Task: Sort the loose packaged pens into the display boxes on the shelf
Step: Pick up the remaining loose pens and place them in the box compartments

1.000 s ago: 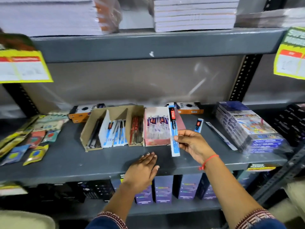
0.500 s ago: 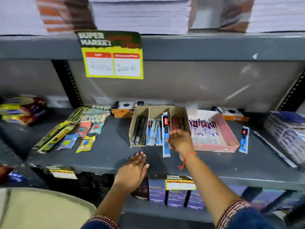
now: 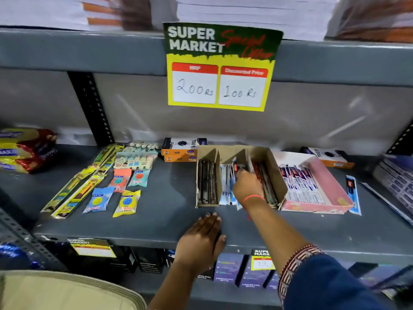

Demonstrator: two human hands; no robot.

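A brown cardboard display box [image 3: 277, 175] with three compartments stands on the grey shelf [image 3: 169, 211]. Its left compartment holds black pens [image 3: 206, 186], the middle one blue-and-white packaged pens [image 3: 225, 186], the right one red pens [image 3: 267, 186]. My right hand [image 3: 247, 186] reaches into the middle compartment, shut on a blue packaged pen [image 3: 235, 167] that is partly hidden by my fingers. My left hand [image 3: 202, 240] rests flat on the shelf's front edge, fingers together, holding nothing. A pink display box [image 3: 330, 189] of packaged pens stands to the right. One loose blue packaged pen [image 3: 353, 194] lies beside it.
Yellow strips and small round-item packets [image 3: 127, 202] lie on the left of the shelf. Orange boxes [image 3: 181, 151] stand at the back. A yellow price sign [image 3: 220, 68] hangs from the upper shelf. Stacked packs [image 3: 395, 175] sit at the far right.
My right hand has carried the blue packaged pen left and down into the middle compartment of the cardboard box. The view has swung left. My left hand stays on the shelf edge.
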